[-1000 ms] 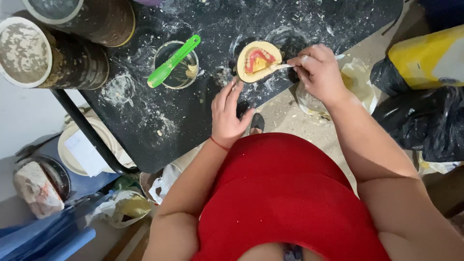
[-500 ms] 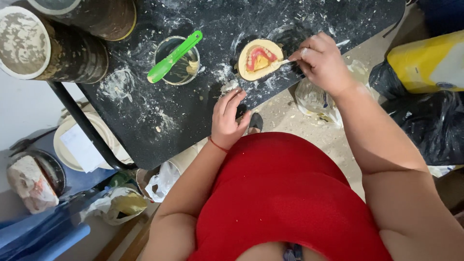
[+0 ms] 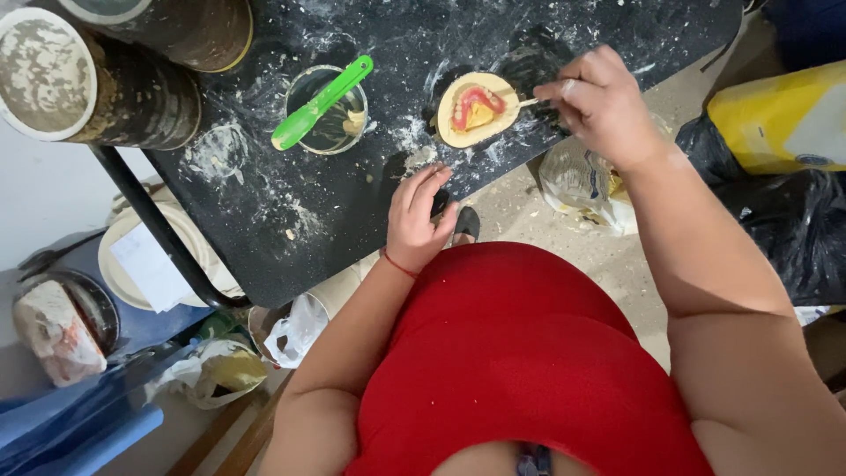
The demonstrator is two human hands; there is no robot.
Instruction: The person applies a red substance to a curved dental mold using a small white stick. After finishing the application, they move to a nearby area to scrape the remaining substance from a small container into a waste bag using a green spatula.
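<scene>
On the black dusty table (image 3: pixel 264 220), near its far-right part, sits the cream oval mould (image 3: pixel 477 108) with a pink-red arch and a yellow patch inside. Its long axis runs roughly lower-left to upper-right in view; the arch's open side faces down-right.

Your right hand (image 3: pixel 599 106) is pinched shut on a thin pale stick tool (image 3: pixel 529 102). The stick lies near horizontal, its tip pointing left and touching the mould's right rim.

Your left hand (image 3: pixel 419 216) lies flat at the table's near edge, fingers loose and part spread, gripping nothing. It's below the mould, apart from it.

Left of the mould: a glass cup (image 3: pixel 326 110) with a green spatula (image 3: pixel 320 103) laid across it, handle angled to the upper right. Two powder-caked tins (image 3: pixel 97 79) stand at the far-left corner.
</scene>
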